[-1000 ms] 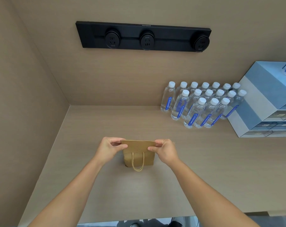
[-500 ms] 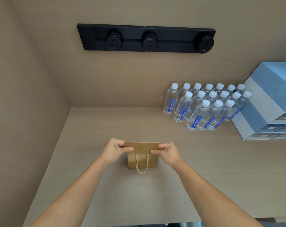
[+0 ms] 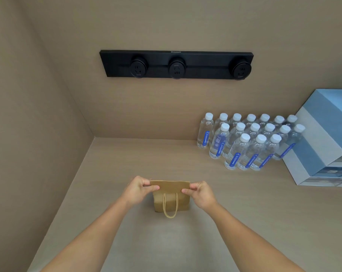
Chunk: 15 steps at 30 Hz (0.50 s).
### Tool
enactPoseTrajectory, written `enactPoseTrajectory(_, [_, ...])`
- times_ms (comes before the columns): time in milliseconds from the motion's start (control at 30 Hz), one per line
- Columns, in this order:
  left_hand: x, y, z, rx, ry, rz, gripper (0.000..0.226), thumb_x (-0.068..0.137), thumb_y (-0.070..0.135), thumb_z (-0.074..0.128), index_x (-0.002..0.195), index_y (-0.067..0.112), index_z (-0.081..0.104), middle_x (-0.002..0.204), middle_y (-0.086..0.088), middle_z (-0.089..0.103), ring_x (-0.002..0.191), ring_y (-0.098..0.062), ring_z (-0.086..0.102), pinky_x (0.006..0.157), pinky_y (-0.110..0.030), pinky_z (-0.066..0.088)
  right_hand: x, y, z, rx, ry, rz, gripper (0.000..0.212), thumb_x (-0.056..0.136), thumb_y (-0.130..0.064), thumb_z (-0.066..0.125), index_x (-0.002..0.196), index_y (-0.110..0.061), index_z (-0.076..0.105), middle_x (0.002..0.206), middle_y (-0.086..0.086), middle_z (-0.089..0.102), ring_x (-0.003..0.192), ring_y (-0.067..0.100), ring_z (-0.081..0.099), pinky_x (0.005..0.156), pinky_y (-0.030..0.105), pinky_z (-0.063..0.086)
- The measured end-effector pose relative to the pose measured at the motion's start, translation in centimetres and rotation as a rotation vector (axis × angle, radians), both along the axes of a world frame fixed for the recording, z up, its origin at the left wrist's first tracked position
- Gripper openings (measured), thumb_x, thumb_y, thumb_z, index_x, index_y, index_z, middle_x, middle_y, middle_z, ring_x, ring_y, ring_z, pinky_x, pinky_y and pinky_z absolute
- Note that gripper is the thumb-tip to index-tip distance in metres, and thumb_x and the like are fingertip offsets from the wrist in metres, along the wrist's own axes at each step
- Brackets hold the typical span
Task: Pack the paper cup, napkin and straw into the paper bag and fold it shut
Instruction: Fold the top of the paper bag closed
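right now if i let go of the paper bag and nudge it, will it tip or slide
The paper bag probably slides: it stands small and squat on the smooth counter. Likely light. The folded top pinched by left hand and right hand may spring open.

Two bare forearms reach in from the bottom edge, and no sleeve, cuff or fabric covers either one up to where the frame cuts them off (roughly near the elbows). The left hand (image 3: 137,190) wears no glove, and no ring, strap or bracelet shows on its fingers or wrist. The right hand (image 3: 202,194) is equally unadorned: no glove, no watch, no band at the wrist. Fingernails on the thumbs look short and unpainted, though they are small in this wide view. Both forearms look smooth, with no visible marks, tattoos or bandages along the length that shows. Nothing else of the person appears.
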State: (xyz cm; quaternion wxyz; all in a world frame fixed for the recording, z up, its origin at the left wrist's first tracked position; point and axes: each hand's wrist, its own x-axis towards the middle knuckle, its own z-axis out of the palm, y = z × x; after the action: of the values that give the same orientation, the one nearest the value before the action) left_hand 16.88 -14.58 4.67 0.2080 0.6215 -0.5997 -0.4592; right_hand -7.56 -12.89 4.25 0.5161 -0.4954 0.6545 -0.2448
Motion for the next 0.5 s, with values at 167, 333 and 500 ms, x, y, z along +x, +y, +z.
enactPoseTrajectory(167, [-1.1, 0.7, 1.7, -0.03, -0.184, 0.063, 0.034, 0.088, 0.035, 0.072, 0.063, 0.018, 0.055, 0.067, 0.001, 0.049, 0.067, -0.017, 0.037, 0.065, -0.03, 0.034, -0.7, -0.8, 0.4, 0.006, -0.04, 0.04, 0.021, 0.091, -0.002, 0.065, 0.074, -0.005, 0.077, 0.059, -0.008, 0.069, 0.058, 0.005, 0.056, 0.052, 0.005, 0.04])
enactPoseTrajectory(333, [-3.6, 0.5, 3.4, -0.072, -0.235, 0.191, 0.015, 0.092, 0.025, 0.067, 0.1, 0.016, 0.076, 0.1, -0.003, 0.078, 0.101, -0.017, 0.069, 0.094, -0.029, 0.047, -1.1, -2.0, 1.1, -0.051, -0.026, 0.043, 0.018, 0.093, -0.005, 0.062, 0.099, 0.006, 0.075, 0.097, 0.021, 0.074, 0.082, 0.014, 0.057, 0.067, 0.021, 0.044])
enactPoseTrajectory(500, [-5.7, -0.8, 4.4, -0.118, -0.282, 0.297, 0.021, 0.095, 0.02, 0.062, 0.11, 0.013, 0.074, 0.108, -0.011, 0.077, 0.114, -0.03, 0.064, 0.101, -0.033, 0.046, -2.1, -3.6, 1.2, -0.075, 0.036, 0.011, 0.017, 0.092, -0.009, 0.065, 0.089, 0.002, 0.076, 0.073, 0.014, 0.066, 0.074, 0.014, 0.046, 0.067, 0.027, 0.038])
